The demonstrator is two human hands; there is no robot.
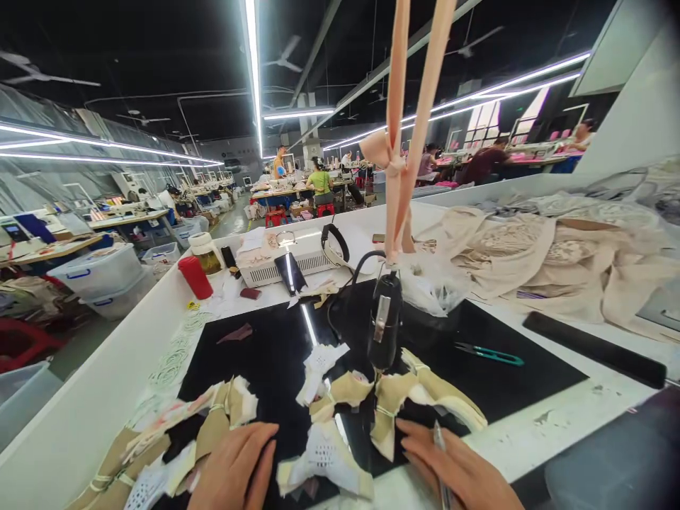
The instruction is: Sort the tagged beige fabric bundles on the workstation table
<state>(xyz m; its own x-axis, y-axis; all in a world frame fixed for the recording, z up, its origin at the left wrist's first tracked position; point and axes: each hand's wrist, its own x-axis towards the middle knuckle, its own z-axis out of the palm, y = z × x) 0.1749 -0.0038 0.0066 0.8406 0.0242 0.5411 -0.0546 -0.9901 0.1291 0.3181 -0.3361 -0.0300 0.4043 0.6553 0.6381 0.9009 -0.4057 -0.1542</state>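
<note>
At the bottom of the frame, the left hand (236, 469) lies flat and open on tan fabric pieces (212, 425), while the right hand (457, 471) grips a silver pen (440, 453) beside another tan piece (425, 397) on the black mat (276, 354).

Count: two hands, left hand (236, 467) and right hand (457, 471); one pen (440, 453); one pair of scissors (489, 353); one red cup (195, 277); one black ruler (595, 349).

Worktable layout, hands at the near edge

The left hand (234, 471) rests on the dark mat (265, 354) beside a stack of cut pieces (159, 453) to its left; the right hand (457, 471) holds a pen (440, 453), touching a cut piece (393, 418). A hanging tool (385, 329) is behind them, scissors (489, 353) to its right, a fabric heap (557, 262) behind.
</note>
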